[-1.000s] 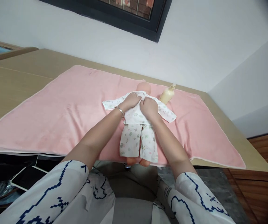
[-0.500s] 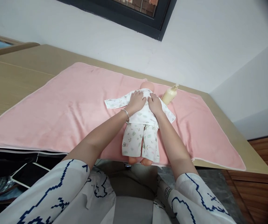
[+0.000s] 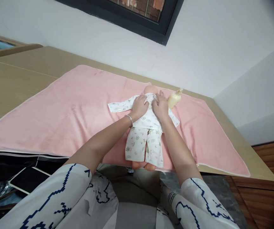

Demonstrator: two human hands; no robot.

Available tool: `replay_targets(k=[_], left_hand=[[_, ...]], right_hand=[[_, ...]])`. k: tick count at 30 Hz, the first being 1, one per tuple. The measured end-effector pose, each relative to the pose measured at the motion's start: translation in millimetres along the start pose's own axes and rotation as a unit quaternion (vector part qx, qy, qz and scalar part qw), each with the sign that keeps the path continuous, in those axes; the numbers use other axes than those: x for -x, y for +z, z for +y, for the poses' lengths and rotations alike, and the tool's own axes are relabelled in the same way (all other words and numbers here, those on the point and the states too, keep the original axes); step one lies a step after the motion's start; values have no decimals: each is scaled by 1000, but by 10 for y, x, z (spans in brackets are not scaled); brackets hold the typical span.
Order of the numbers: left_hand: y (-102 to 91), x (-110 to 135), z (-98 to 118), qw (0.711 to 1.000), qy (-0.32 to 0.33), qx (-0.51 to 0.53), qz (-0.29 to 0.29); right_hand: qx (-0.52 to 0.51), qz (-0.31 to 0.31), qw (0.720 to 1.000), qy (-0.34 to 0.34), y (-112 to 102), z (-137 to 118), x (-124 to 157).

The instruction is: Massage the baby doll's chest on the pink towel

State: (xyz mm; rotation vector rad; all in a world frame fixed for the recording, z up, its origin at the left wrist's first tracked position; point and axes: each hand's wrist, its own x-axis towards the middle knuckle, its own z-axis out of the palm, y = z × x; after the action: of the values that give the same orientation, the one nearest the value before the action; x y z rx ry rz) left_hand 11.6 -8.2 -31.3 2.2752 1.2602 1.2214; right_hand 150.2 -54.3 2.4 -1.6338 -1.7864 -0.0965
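A baby doll lies stretched out on a pink blanket (image 3: 56, 117), dressed in a white patterned top (image 3: 148, 120) and matching trousers (image 3: 137, 144). Its bald head (image 3: 150, 89) points toward the wall and its feet (image 3: 150, 166) toward me; no face shows. My left hand (image 3: 140, 106) rests flat on the left side of the doll's upper body, thumb apart from the fingers. On the right side, my right hand (image 3: 160, 106) lies open over the shoulder area, fingers spread. Neither hand grips anything.
A pale yellow pump bottle (image 3: 174, 99) lies tilted on the blanket, right of the doll's head. Beneath the blanket is a wooden table (image 3: 20, 76), set against a white wall. Wooden drawers (image 3: 265, 181) stand at the lower right, and a dark window frame (image 3: 151, 27) is above.
My right hand has shifted slightly, its fingers now raised and spread farther toward the doll's shoulder. My left hand stays nearly in place, its fingers a little more bent.
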Motion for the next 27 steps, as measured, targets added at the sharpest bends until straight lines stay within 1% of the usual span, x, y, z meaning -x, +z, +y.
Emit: replay_targets(k=[4,5,6,10,11,12,16,17,20,22,25,27], left_hand=[[17,5,-22,1000,-2,12,5],[18,4,-25,1000,-3,14,6],[19,3,-27,1000,-3,15,6],[20,-2,-37,1000,-1,20,5],[21,-3,-40,1000,0,22,6],[21,-3,-43,1000,0,24,7],[25,-4,-57,999,-2,31,9],[25,-4,-60,999,-3,33,9],[24,-5,-62,999,-6,34,8],[17,-4,-56,999,-7,33,7],[-7,2,-39,999,-10,33,5],[-25,9,-29,999,-11,35,5]], right_hand=[[-29,-57,998,-3,64,-36,17],[-37,-60,997,0,66,-38,16],[-45,-52,998,5,62,-39,14],[-70,16,997,16,39,-51,13],[-69,20,997,17,44,-62,17],[-65,12,998,18,52,-75,20],[-49,-60,997,23,56,-135,30],[-54,-61,996,28,42,-148,32],[-74,-20,996,44,-1,-178,46],[-69,-6,997,39,4,-190,56],[-33,-37,999,12,12,-221,41],[-24,-60,998,4,-78,-303,26]])
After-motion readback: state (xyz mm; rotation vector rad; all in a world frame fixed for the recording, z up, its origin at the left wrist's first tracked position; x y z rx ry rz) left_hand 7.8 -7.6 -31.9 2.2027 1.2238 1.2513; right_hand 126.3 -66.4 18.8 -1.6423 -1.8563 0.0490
